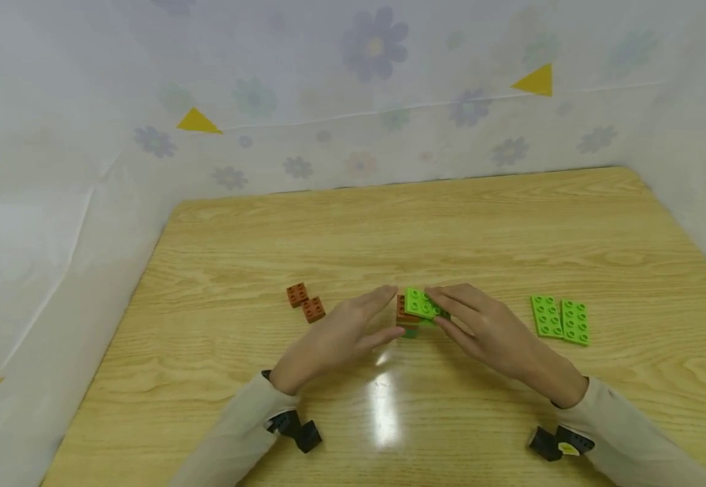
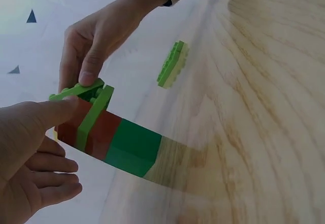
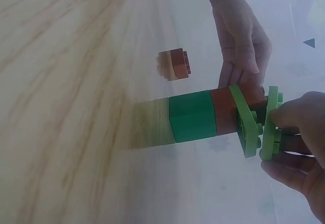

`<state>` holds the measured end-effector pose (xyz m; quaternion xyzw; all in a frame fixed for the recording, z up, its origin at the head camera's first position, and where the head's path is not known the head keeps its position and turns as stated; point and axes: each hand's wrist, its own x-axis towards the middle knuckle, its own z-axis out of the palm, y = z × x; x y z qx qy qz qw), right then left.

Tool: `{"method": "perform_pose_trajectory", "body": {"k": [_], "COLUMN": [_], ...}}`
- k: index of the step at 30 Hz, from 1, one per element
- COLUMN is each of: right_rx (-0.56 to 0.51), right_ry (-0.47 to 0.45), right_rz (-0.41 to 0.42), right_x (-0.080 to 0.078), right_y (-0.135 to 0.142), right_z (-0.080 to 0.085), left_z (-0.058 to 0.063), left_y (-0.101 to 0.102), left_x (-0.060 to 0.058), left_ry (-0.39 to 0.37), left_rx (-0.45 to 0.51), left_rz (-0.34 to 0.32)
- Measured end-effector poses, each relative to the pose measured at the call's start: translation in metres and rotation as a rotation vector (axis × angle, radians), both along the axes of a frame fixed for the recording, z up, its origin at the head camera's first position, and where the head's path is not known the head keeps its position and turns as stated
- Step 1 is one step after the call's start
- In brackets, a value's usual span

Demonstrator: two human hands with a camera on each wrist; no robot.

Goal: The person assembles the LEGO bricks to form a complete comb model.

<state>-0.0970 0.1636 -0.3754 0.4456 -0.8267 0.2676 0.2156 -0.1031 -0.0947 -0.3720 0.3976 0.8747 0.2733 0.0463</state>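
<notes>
A small tower of toy bricks stands at the middle of the table. From the bottom it has a dark green brick (image 3: 193, 116), a brown brick (image 3: 223, 111), a light green plate (image 3: 246, 127) and an upper brown brick (image 3: 253, 97). My right hand (image 1: 493, 331) pinches another light green plate (image 1: 420, 303) between thumb and fingers, tilted over the tower's top. At the tower's left side is my left hand (image 1: 341, 331), thumb and fingers spread around the upper brown brick without curling onto it.
On the wooden table (image 1: 353, 237), two loose brown bricks (image 1: 313, 309) lie to the left. Two light green plates (image 1: 575, 322) sit side by side at the right. A pale flowered sheet (image 1: 328, 81) hangs behind the table, with yellow triangles (image 1: 535, 81) on it.
</notes>
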Motion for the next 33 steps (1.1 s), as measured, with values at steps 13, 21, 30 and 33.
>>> {"method": "perform_pose_trajectory", "body": {"k": [13, 21, 30, 33], "right_rx": [0.025, 0.124, 0.195, 0.215], "right_ry": [0.056, 0.065, 0.089, 0.091], "right_rz": [0.034, 0.018, 0.009, 0.008], "right_x": [0.001, 0.003, 0.005, 0.004], "right_y": [-0.005, -0.007, -0.008, -0.009], "right_z": [0.007, 0.011, 0.016, 0.016], "left_z": [-0.008, -0.008, 0.0, 0.002], "left_y": [0.006, 0.007, 0.001, 0.0], "left_x": [-0.005, -0.006, -0.006, -0.006], "left_ry": [-0.068, -0.053, 0.485, 0.669], "left_rx": [0.04, 0.069, 0.052, 0.072], "left_rz": [0.044, 0.046, -0.1, -0.206]}}
